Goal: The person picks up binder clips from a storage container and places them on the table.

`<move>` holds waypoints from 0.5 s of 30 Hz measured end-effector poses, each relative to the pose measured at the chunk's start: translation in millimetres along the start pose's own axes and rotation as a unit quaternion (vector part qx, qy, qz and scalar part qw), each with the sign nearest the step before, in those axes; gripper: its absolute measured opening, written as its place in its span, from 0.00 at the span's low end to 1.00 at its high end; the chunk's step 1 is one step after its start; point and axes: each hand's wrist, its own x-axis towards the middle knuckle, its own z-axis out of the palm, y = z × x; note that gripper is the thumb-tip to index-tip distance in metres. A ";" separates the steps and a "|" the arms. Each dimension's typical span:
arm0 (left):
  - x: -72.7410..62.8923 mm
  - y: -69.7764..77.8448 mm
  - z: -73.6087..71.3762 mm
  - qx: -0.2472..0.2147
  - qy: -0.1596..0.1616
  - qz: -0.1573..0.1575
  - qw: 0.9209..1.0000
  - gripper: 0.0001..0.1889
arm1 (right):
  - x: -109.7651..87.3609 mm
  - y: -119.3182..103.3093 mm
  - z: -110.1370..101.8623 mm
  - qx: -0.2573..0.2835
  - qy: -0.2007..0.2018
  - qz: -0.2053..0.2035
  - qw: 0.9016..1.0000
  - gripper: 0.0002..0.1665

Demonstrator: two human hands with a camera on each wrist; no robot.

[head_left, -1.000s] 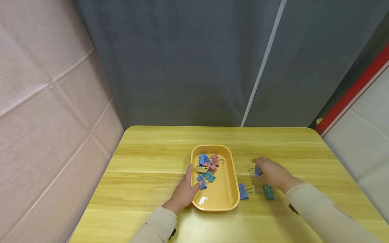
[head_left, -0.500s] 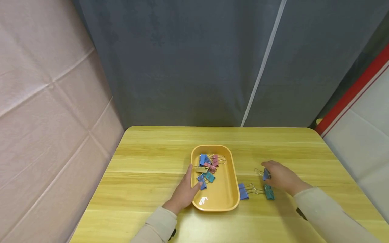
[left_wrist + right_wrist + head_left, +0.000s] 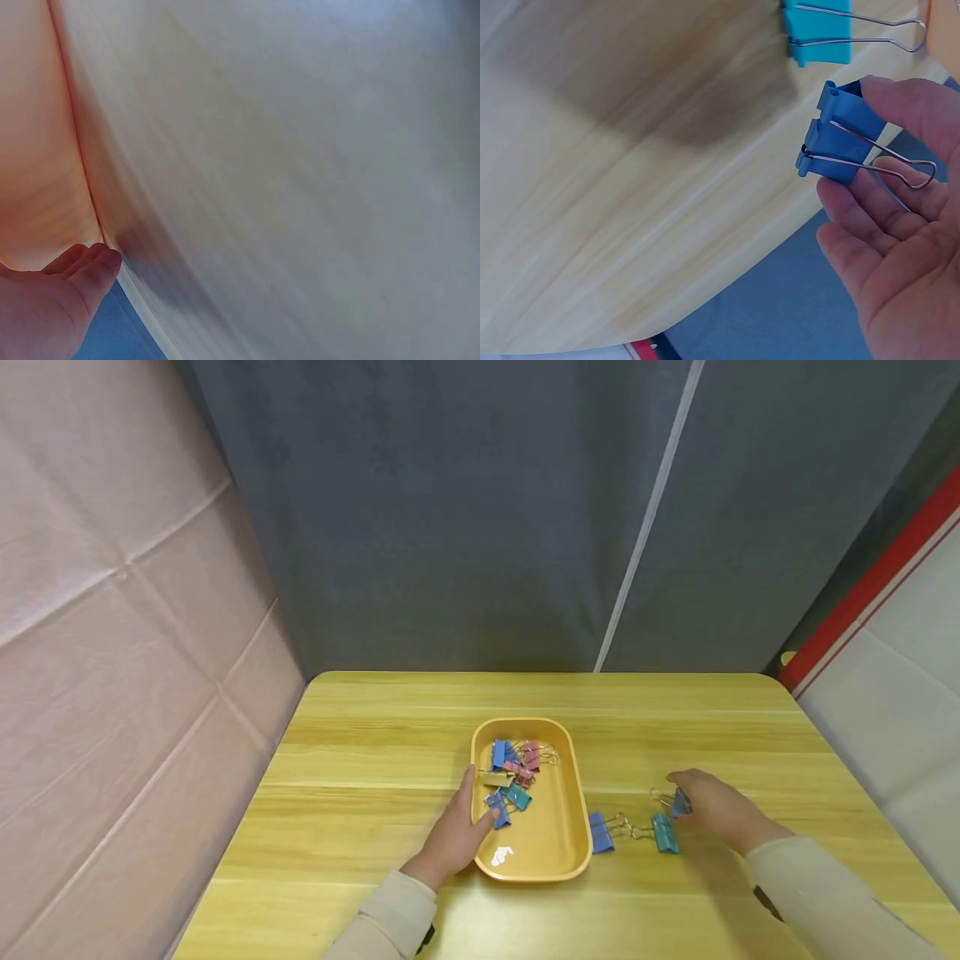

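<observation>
My right hand (image 3: 718, 810) pinches a blue binder clip (image 3: 844, 133) between thumb and fingers, its wire handles pointing back over the palm in the right wrist view. Just left of it on the table lies a teal binder clip (image 3: 664, 833), and beyond that another blue binder clip (image 3: 601, 832) right beside the tray. With the thumb inside the rim and the fingers along the outer wall, my left hand (image 3: 452, 837) grips the yellow tray (image 3: 551, 852). Inside the tray sit several binder clips, among them a pink clip (image 3: 532, 757), a cream clip (image 3: 497, 778) and a teal clip (image 3: 517, 796).
The wood-grain table (image 3: 360, 760) reaches back to a dark curtain (image 3: 450, 527). A pale fabric wall (image 3: 135, 677) stands on the left, and a white panel with a red stripe (image 3: 877, 577) on the right.
My right hand has moved rightward and slightly toward me with the blue binder clip, past the teal clip, which now shows fully. The left hand and tray have stayed put.
</observation>
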 end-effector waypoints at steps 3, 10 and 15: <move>0.0 0.6 -0.1 0.003 0.000 0.001 1.000 0.43 | -3.4 4.4 1.2 -0.004 -0.003 0.004 1.000 0.32; -0.1 1.0 -0.4 0.005 -0.002 -0.004 1.000 0.43 | -8.6 11.4 6.0 0.004 -0.021 0.017 1.000 0.33; -0.2 -0.4 -0.4 0.004 -0.003 -0.004 1.000 0.43 | -11.0 15.1 9.6 0.002 -0.024 0.018 1.000 0.35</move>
